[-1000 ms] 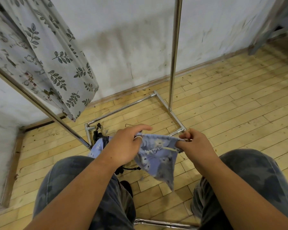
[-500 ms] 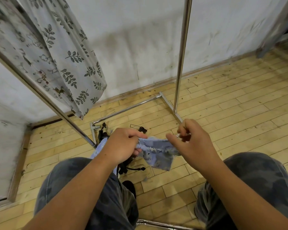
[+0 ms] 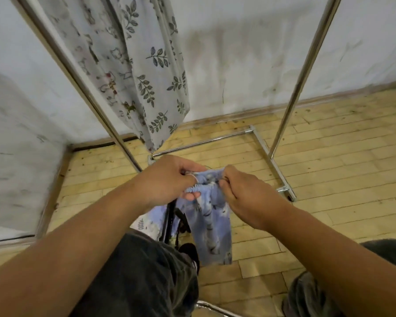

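A small light-blue printed garment with an elastic waistband hangs between my two hands above the wooden floor. My left hand grips the left end of the bunched waistband, fingers curled round it. My right hand pinches the right end, close to the left hand. The lower part of the garment dangles down between my knees. A second piece of blue cloth lies on the floor below, partly hidden by my left arm.
A chrome clothes rack stands against the white wall, its base bars on the floor ahead. A leaf-print cloth hangs from the rack at upper left. Black hangers lie by the blue cloth. A chrome bar crosses near my feet.
My hands have drawn close together, bunching the waistband, and the garment now hangs longer. The view has swung right and tilted, so the hanging cloth sits nearer the middle.
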A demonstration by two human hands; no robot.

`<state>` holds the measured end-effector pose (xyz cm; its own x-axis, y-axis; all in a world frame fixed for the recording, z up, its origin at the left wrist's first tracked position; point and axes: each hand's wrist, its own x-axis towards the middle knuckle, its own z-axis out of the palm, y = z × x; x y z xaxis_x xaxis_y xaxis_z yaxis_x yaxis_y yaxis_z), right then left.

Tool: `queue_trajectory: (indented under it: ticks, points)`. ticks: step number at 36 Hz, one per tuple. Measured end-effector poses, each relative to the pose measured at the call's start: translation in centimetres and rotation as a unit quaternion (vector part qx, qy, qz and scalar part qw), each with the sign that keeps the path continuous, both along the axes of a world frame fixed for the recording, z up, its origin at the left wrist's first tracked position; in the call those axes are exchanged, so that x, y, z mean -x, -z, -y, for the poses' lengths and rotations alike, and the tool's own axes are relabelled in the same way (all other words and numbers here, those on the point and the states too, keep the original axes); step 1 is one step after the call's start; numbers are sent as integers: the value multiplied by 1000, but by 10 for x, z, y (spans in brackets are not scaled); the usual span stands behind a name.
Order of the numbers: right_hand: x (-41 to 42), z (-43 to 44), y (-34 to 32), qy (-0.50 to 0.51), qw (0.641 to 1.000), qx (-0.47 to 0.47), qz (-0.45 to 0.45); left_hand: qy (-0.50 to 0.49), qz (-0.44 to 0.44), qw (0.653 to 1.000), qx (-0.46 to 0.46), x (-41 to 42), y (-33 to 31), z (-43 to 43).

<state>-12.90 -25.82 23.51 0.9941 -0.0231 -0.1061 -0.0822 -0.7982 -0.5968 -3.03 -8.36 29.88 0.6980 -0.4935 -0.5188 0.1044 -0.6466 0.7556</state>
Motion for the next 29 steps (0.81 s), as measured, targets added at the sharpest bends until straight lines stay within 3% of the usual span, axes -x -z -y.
queue_trajectory:
  ticks: [3, 7, 14, 21, 25, 29]
  points:
    - [-19, -11, -4, -50, 998, 13, 31, 8, -21, 1000, 9, -18, -3, -7]
    - [-45, -25, -2, -91, 993, -56, 43, 9, -32, 999, 11, -39, 11, -22]
    - [-79, -39, 40, -102, 989, -95, 54, -68, -62, 994, 50, -63, 62, -55]
    - [-103, -54, 78, -148, 984, -66, -68, -132, -17, 988, 80, -71, 107, -71]
    - [-121, -58, 99, -159, 981, 51, -101, -115, 63, 991, 28, -75, 131, -77]
    - [-133, -64, 121, -163, 981, 54, -86, -72, 92, 993, -24, -77, 153, -83]
